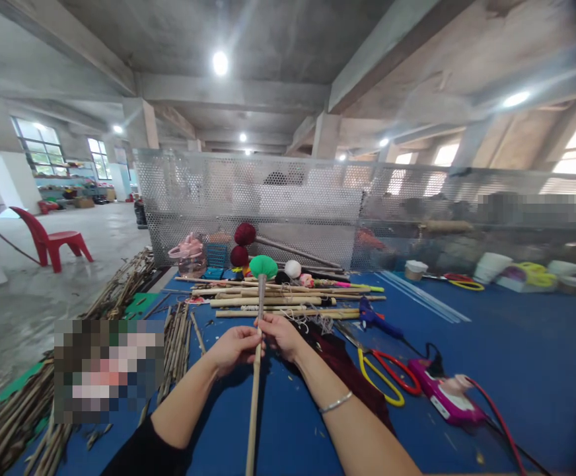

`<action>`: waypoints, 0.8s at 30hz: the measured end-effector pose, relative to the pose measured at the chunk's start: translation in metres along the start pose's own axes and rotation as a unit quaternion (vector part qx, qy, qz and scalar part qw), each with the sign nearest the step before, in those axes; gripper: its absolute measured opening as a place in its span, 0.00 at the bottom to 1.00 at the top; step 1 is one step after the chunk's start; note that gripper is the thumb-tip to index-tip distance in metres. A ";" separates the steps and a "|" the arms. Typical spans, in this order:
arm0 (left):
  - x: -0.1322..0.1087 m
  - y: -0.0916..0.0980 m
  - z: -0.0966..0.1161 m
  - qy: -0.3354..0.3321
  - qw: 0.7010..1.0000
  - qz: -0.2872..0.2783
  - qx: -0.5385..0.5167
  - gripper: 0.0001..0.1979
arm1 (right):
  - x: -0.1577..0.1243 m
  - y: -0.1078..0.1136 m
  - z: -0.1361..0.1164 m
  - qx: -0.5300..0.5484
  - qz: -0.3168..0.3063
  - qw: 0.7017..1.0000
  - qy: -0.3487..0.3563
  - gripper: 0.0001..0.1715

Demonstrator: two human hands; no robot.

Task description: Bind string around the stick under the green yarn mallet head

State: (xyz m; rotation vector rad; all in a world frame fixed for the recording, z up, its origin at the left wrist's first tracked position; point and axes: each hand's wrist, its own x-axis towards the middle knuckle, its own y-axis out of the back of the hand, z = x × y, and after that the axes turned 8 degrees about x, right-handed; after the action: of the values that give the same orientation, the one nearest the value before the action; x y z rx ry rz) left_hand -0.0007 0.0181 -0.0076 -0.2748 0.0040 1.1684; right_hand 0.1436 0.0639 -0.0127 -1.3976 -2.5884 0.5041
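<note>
Left hand and right hand closed on one pole

Both hands were pinched around the pole, thumbs against fingers with no clear gap, the right slightly farther up the shaft. The blue table was the largest item; a perforated metal screen stood behind its far side. The pole was above the table, its near end out of view. Judged light and stiff, perhaps smooth enough to roll between the fingers. Best hold taken to be the bare shaft, where both hands were. Loose poles lay crosswise beyond. Dark cloth lay beside the right forearm, near scissors with yellow and red handles. A magenta power strip was farther right; a blue glue gun lay nearer the loose poles. Smallest noted: the pole's green head, at its far end. It looked soft and easily crushed or loosened, hence a poor place to grip.
</note>
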 end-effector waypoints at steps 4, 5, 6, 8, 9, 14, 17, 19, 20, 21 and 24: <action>0.003 -0.001 -0.006 0.000 0.997 0.060 0.050 0.17 | 0.005 0.002 0.007 -0.027 0.039 0.998 0.040 0.20; 0.004 0.000 -0.008 -0.004 0.995 0.072 0.065 0.18 | 0.005 0.002 0.007 -0.036 0.048 0.997 0.045 0.20; 0.004 0.000 -0.009 -0.006 0.994 0.079 0.073 0.18 | 0.005 0.002 0.008 -0.042 0.055 0.997 0.046 0.20; 0.005 0.000 -0.010 -0.004 0.995 0.077 0.064 0.18 | 0.004 0.002 0.006 -0.041 0.051 0.997 0.032 0.20; 0.004 0.000 -0.009 -0.002 0.997 0.065 0.049 0.17 | 0.002 0.002 0.005 -0.033 0.042 0.998 0.020 0.20; -0.002 -0.001 0.000 0.015 0.999 -0.044 -0.026 0.15 | -0.002 0.002 0.000 0.007 -0.022 1.000 -0.021 0.21; -0.002 -0.002 0.000 0.029 0.999 -0.033 -0.015 0.14 | -0.002 0.000 0.000 0.009 -0.020 1.000 -0.003 0.21; 0.000 -0.003 -0.003 0.021 1.000 0.016 0.017 0.15 | -0.001 -0.001 0.000 0.005 0.002 1.000 0.007 0.21; 0.001 -0.003 -0.004 0.010 0.999 0.041 0.034 0.16 | -0.001 -0.002 -0.001 -0.001 0.015 1.000 0.009 0.21; 0.002 -0.003 -0.006 0.000 0.997 0.060 0.047 0.16 | -0.001 -0.001 -0.001 -0.007 0.026 1.000 0.010 0.21; 0.002 -0.003 -0.005 -0.008 0.996 0.069 0.049 0.16 | 0.000 0.001 -0.001 -0.013 0.030 0.999 0.011 0.19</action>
State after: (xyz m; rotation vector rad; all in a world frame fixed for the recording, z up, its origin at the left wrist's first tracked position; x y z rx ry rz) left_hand 0.0039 0.0178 -0.0119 -0.1804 0.0670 1.3045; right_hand 0.1450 0.0646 -0.0117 -1.4856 -2.5512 0.4625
